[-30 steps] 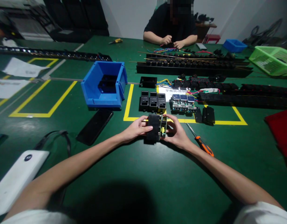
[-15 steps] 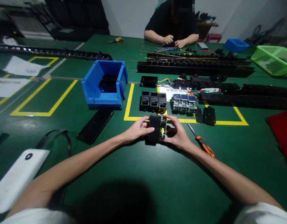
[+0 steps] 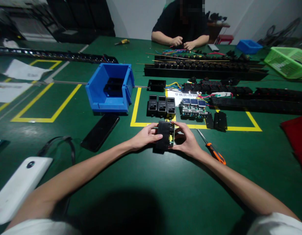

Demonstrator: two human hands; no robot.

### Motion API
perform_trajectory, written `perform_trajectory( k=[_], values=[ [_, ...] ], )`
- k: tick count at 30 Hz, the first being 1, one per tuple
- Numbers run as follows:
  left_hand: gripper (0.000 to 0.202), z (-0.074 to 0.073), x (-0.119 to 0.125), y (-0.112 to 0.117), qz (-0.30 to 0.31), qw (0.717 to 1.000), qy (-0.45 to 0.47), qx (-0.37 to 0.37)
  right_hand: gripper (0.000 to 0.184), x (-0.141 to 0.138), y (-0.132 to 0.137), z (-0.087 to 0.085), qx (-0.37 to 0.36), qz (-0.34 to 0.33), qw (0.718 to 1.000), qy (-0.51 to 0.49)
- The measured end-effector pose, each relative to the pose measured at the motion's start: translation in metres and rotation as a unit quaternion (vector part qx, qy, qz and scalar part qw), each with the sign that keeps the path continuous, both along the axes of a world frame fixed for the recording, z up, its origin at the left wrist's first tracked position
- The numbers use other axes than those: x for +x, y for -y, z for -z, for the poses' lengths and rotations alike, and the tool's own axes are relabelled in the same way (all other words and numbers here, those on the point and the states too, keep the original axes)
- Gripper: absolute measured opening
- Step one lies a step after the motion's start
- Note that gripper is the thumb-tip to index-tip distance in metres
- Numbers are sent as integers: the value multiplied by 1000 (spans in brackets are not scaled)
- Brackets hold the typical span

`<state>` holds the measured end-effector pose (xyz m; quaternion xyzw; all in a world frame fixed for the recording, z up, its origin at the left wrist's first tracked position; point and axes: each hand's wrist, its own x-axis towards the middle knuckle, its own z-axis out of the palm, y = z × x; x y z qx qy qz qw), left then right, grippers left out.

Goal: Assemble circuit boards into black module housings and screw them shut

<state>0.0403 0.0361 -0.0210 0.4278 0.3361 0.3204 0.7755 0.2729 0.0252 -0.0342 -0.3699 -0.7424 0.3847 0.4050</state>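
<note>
My left hand is closed on a black plastic housing, its thumb lying across the front face. At the housing's right side a green circuit board with a yellow part shows partly inside. My right hand pinches that board by its top and bottom edges, between finger and thumb. Just beyond the hands stand three black module cases. Right of them sits a group of circuit boards with small screens, beside flat black covers. An orange-handled screwdriver lies right of my right hand.
A blue bin with black parts stands left, behind a black phone. A white power bank with a cable lies near my left arm. Long black rails and wires stretch across the back. A co-worker sits opposite.
Almost nothing differs. The board appears slightly deeper in the black housing, and my right hand is a little closer to it.
</note>
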Motion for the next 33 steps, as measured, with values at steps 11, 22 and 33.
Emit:
perform_trajectory(
  k=[11, 22, 33],
  values=[
    [61, 0, -1, 0, 1, 1000, 2, -16, 101, 0, -1, -4, 0, -13, 1000, 28],
    [66, -5, -1, -1, 4, 1000, -3, -25, 93, 2, -2, -1, -36, -26, 999, -15],
    [69, -6, -1, 0, -6, 1000, -3, -30, 95, 2, 1, -4, -25, -35, 999, 17]
  ],
)
